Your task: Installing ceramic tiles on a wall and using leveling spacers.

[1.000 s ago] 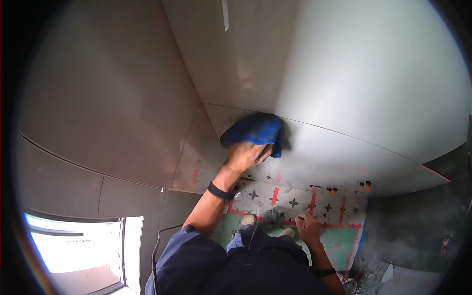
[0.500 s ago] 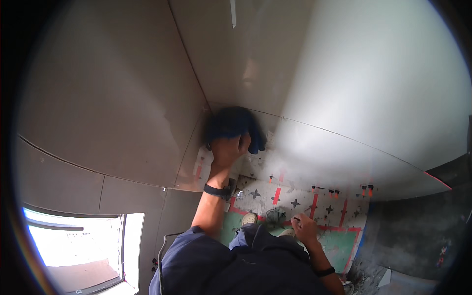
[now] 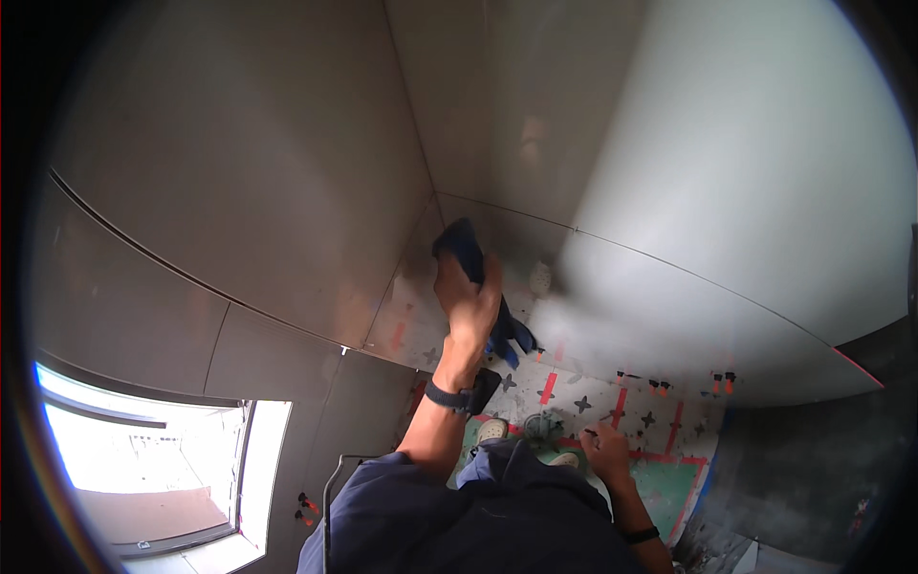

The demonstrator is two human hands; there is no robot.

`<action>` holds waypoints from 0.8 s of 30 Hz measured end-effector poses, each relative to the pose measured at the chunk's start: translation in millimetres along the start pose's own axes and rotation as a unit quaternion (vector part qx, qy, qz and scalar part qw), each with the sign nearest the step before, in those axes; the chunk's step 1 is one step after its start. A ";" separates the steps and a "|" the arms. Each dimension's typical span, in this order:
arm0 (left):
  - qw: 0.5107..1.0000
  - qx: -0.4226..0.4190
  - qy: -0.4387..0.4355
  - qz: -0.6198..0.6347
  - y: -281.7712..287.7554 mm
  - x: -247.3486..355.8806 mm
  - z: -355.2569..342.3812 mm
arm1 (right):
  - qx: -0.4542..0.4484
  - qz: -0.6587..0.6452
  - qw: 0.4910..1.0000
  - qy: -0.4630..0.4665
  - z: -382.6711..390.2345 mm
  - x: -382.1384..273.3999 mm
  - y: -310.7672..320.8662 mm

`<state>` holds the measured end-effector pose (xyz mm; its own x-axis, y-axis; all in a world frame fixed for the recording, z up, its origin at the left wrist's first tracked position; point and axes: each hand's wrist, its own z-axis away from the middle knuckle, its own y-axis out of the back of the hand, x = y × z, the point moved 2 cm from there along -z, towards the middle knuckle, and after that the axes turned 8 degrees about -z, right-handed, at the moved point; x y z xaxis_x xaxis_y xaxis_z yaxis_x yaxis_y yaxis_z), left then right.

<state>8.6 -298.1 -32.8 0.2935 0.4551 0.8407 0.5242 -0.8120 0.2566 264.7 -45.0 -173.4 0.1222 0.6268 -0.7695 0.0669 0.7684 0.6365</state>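
A blue cloth [image 3: 461, 244] is gripped in my left hand [image 3: 466, 298], close to the corner where two large glossy wall tiles meet. Part of the cloth sticks out above the fingers, and the rest hangs below the hand. A dark watch [image 3: 469, 395] is strapped round my left wrist. My right hand [image 3: 606, 450] is lower down, over the floor and away from the walls. Its fingers are curled, and a small dark thing shows at them that I cannot make out.
Tall tiled walls [image 3: 708, 191] rise on the left and ahead. The floor covering [image 3: 660, 483] is green and white with red tape. Several black-and-orange clips [image 3: 723, 384] show along the tiles. A bright window [image 3: 153, 469] is at lower left, dark slab and debris at lower right.
My left hand and the cloth have shifted slightly right and down; the cloth was bunched and blurred and now hangs out below the hand. The view has shifted a little.
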 end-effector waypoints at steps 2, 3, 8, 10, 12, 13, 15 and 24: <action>0.977 0.011 -0.115 -0.182 -5.6 -6.5 -8.8 | -0.003 0.005 1.000 0.011 0.5 -0.6 -3.6; 0.976 0.010 -0.116 -0.182 -6.1 -13.2 -10.6 | -0.004 0.009 1.000 0.020 0.3 -0.9 -4.7; 0.945 -0.014 -0.112 -0.308 -6.8 -29.9 -17.1 | -0.013 0.003 1.000 -0.011 6.6 4.9 -5.5; 0.937 0.000 -0.139 -0.321 -4.8 -29.2 -18.9 | -0.004 -0.003 1.000 -0.010 7.3 5.3 -3.0; 0.928 0.016 -0.165 -0.333 -3.3 -24.5 -19.5 | -0.012 0.006 0.999 -0.030 7.1 5.1 1.0; 0.930 0.003 -0.154 -0.333 -2.4 -21.1 -19.4 | -0.011 0.006 0.999 -0.030 7.6 7.5 1.0; 0.932 -0.009 -0.145 -0.333 -0.9 -15.1 -19.5 | -0.007 0.005 1.000 -0.019 8.5 10.6 -1.3; 0.943 -0.169 -0.218 -0.188 0.2 24.3 21.8 | -0.046 -0.010 0.998 -0.042 3.5 -7.0 0.8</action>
<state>33.3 -279.3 -22.6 0.4763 0.7814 0.4032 0.3931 -0.5994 0.6972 267.3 -49.2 -167.3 0.2046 0.6018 -0.7720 -0.0210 0.7912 0.6113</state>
